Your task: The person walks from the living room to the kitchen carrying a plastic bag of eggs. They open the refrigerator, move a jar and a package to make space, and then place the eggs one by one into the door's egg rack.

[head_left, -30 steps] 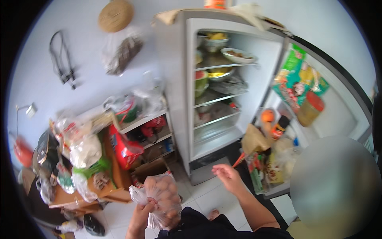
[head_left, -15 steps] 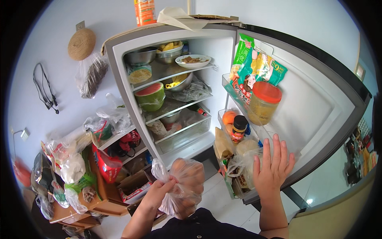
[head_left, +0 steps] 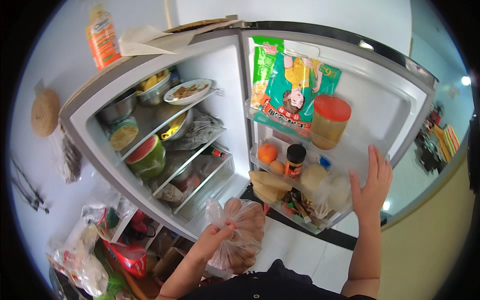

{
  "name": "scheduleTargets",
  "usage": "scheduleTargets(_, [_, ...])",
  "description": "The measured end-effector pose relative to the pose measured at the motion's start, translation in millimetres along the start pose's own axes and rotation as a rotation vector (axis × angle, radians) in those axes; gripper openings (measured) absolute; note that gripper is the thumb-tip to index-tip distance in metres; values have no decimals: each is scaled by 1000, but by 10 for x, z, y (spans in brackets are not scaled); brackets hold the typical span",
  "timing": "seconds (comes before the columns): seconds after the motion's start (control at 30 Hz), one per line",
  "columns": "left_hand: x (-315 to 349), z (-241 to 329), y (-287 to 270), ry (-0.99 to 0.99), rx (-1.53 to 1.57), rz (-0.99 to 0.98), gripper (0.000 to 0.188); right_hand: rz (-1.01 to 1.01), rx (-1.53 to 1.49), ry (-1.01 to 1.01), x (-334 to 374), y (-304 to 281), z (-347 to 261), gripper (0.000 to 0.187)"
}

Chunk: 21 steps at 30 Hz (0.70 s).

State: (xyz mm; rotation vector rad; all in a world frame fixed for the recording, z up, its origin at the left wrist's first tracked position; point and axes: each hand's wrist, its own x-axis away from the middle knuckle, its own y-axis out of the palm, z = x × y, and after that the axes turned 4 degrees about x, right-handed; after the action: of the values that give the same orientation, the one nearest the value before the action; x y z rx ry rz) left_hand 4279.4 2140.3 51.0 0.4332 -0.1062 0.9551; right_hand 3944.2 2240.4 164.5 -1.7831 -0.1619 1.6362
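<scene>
My left hand (head_left: pixel 215 239) is closed round the gathered neck of a clear plastic bag of brown eggs (head_left: pixel 245 230), held low in front of my body. Behind the bag stands an open refrigerator (head_left: pixel 245 115). At the free side of its door (head_left: pixel 370 75), my right hand (head_left: pixel 372 182) is open, fingers stretched upward. Whether it touches the door edge I cannot tell. Closest to that hand, the lower door shelf holds a knotted clear bag (head_left: pixel 332 192), a dark-capped bottle (head_left: pixel 295 161) and an orange (head_left: pixel 267 153). Above them stands a red-lidded jar (head_left: pixel 330 122) beside green food packets (head_left: pixel 295 90).
Inside the refrigerator are a cut watermelon (head_left: pixel 146 157), a plate of food (head_left: pixel 187 92) and metal bowls (head_left: pixel 119 106). An orange bottle (head_left: pixel 102 40) stands on top. Low on the left, bags crowd a shelf beside a red bag (head_left: pixel 127 257). A yellowish surface (head_left: pixel 425 240) borders the right.
My view has turned to the right, so the refrigerator appears farther left. The door looks swung wider, and my right hand has moved to the right along with its edge. My left hand still holds the bag.
</scene>
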Motion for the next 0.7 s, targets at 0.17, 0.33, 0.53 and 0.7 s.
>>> scheduleTargets(0.17, [-320, 34, -273, -9, -141, -98, 18, -99, -159, 236, -245, 45, 6, 65])
scheduleTargets(0.33, [-470, 44, -471, -39, -177, -179, 17, -76, -484, 205, -740, 317, -208, 76])
scheduleTargets(0.53, [-530, 43, -563, -52, -140, -224, 16, -180, -493, 299, -1074, 678, -220, 78])
scheduleTargets(0.7, [-590, -34, -561, -51, -121, -181, 15, -196, -599, 382, -1069, 746, -197, 72])
